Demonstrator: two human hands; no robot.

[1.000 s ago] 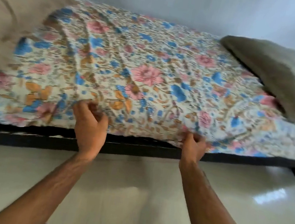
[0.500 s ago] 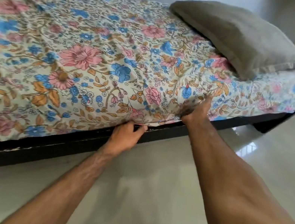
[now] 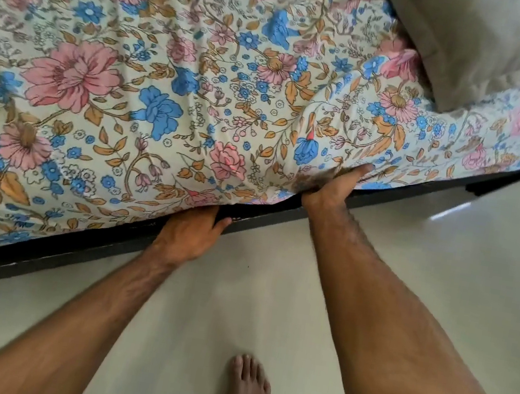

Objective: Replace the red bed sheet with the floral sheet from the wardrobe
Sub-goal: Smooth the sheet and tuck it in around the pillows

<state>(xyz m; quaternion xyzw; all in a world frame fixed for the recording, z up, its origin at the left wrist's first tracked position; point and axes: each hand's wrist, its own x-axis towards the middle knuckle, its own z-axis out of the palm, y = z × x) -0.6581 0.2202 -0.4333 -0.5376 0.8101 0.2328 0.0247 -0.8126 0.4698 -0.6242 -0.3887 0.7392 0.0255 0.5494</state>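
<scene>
tucking was under way along the near side of the bed, seen from above. the floral sheet (image 3: pixel 173 91) covered the mattress across the upper and left parts of the frame, and no red sheet showed anywhere. a grey pillow (image 3: pixel 487 42) lay on it at the upper right.

compared with half a second before, the view had dropped closer and more steeply over the bed edge, and both hands sat further along toward the pillow end. the left hand (image 3: pixel 191 233), at lower centre, had its fingers pushed out of sight under the sheet's hem where it met the dark bed frame (image 3: pixel 74 254); whether they gripped cloth could not be told. the right hand (image 3: pixel 331 187), right of centre, had gone from pressing the side of the mattress to lifting it, fingers hidden beneath and thumb laid flat against the cloth, so its grip could not be told either.

a bare foot (image 3: pixel 247 389) stood on the pale floor (image 3: pixel 448 264) at the bottom centre.

this suggested the swap was nearly done: the sheet was spread, and the remaining work seemed to be tucking the near edge, section by section, toward the pillow.
</scene>
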